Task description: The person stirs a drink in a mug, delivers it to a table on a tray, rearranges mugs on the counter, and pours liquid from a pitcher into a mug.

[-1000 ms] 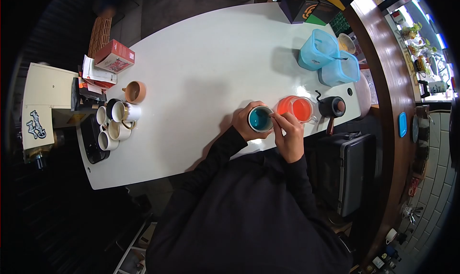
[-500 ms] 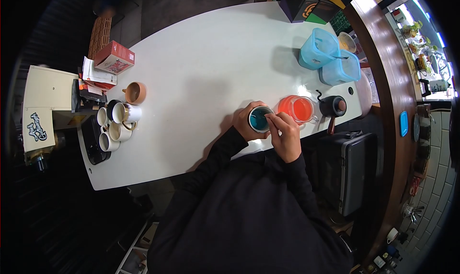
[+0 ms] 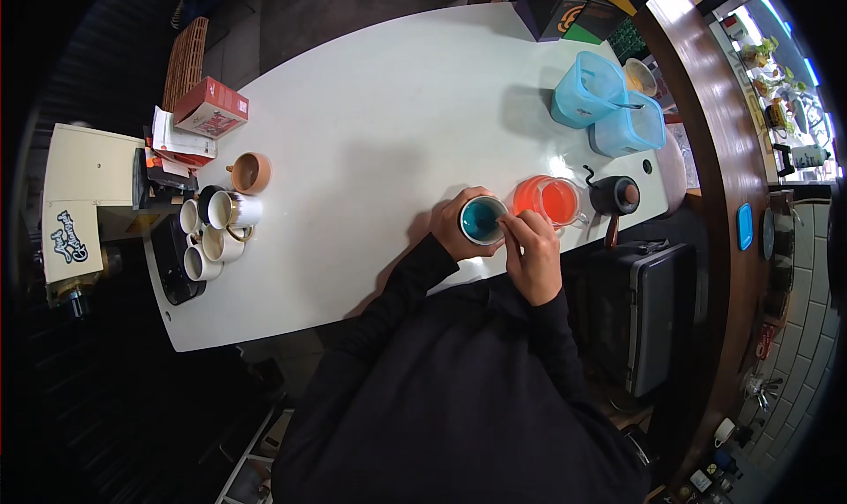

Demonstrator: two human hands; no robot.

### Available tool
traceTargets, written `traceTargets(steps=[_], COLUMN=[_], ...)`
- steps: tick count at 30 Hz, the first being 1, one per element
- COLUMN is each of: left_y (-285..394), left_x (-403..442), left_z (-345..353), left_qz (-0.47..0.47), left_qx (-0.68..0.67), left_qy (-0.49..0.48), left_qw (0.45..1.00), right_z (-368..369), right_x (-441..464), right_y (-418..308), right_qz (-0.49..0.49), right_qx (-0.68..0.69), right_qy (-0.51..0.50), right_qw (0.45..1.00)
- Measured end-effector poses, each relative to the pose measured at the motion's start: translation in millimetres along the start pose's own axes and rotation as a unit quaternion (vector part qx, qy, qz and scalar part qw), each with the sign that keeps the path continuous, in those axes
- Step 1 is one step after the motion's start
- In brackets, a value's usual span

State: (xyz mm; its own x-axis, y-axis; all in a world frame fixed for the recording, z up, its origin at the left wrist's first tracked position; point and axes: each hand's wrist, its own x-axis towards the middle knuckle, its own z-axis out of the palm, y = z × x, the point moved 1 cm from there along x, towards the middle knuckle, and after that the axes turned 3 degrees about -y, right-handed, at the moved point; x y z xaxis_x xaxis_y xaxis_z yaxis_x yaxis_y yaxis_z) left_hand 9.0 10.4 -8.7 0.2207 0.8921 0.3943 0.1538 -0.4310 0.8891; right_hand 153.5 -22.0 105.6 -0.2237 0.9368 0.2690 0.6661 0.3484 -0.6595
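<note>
My left hand (image 3: pixel 456 225) is wrapped around the side of a light-rimmed cup (image 3: pixel 481 240) that contains blue-green liquid (image 3: pixel 479 217). At the cup's right rim, my right hand (image 3: pixel 533 255) has thumb and fingers pinched on a thin stirrer, mostly hidden by the fingers. Just beyond the right hand stands a clear glass pitcher (image 3: pixel 578 206) with red-orange liquid (image 3: pixel 558 201). A dark gooseneck kettle (image 3: pixel 610 195) with a wooden handle is to the pitcher's right.
Two light-blue plastic containers (image 3: pixel 582 85) stand at the far right of the white table (image 3: pixel 353 89). On the left are several white mugs (image 3: pixel 201 264), a brown cup (image 3: pixel 251 173) and a red box (image 3: pixel 214 107). A black case (image 3: pixel 657 319) sits below the table's right edge.
My right hand has shifted slightly right and down, from over the cup's opening to its right rim. More of the blue-green liquid shows now. The left hand keeps its hold on the cup.
</note>
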Motion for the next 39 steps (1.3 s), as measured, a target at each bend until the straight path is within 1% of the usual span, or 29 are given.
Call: traceTargets(steps=[3,7,9,11,13,15,17,19,22,27,31,33,39], left_y=[-0.2,2.6,2.5,4.1,1.4,1.6,0.8,0.7,1.8,-2.4,1.3,2.5,4.6], left_x=[1.0,2.4,1.4,4.2,2.8,2.0,0.9,0.8,1.5,0.0,1.9,0.0,1.5], left_z=[1.4,-2.4,-2.7,-3.7,-2.6,-1.8,-0.7,-1.4,-3.1,-1.1,-4.0,-3.9,-2.4], left_qz=[0.022,0.026,0.012,0.034,0.02,0.029,0.011,0.008,0.001,-0.001,0.001,-0.013,0.015], left_qx=[0.033,0.036,0.044,0.057,0.056,0.052,0.045,0.045,0.03,0.017,0.028,0.019,0.058], left_qy=[0.01,0.005,-0.001,0.023,0.016,0.022,0.018,0.02,-0.001,0.004,-0.01,-0.019,0.002], left_qw=[0.999,0.999,0.999,0.998,0.998,0.998,0.999,0.999,1.0,1.0,1.0,1.0,0.998], right_z=[0.0,4.6,6.5,9.6,11.0,12.0,10.3,11.3,7.4,2.8,1.6,-0.8,1.1], right_x=[1.3,4.6,6.5,8.1,10.3,11.4,11.9,11.0,10.9,8.3,6.2,8.2,12.3], right_y=[1.8,5.4,4.6,3.5,2.3,1.8,1.9,2.8,-1.1,-2.5,-0.1,1.9,10.5], right_qz=[-0.003,-0.001,-0.005,0.004,-0.01,-0.018,-0.019,-0.01,-0.021,-0.032,-0.035,-0.035,-0.028], right_qx=[-0.02,-0.008,-0.002,0.025,0.014,0.012,0.011,0.038,0.036,0.034,0.026,0.014,0.018], right_qy=[0.022,0.027,0.025,0.007,0.004,-0.01,-0.017,-0.036,-0.045,-0.04,-0.029,-0.022,0.004], right_qw=[1.0,1.0,1.0,1.0,1.0,1.0,1.0,0.999,0.998,0.998,0.999,0.999,0.999])
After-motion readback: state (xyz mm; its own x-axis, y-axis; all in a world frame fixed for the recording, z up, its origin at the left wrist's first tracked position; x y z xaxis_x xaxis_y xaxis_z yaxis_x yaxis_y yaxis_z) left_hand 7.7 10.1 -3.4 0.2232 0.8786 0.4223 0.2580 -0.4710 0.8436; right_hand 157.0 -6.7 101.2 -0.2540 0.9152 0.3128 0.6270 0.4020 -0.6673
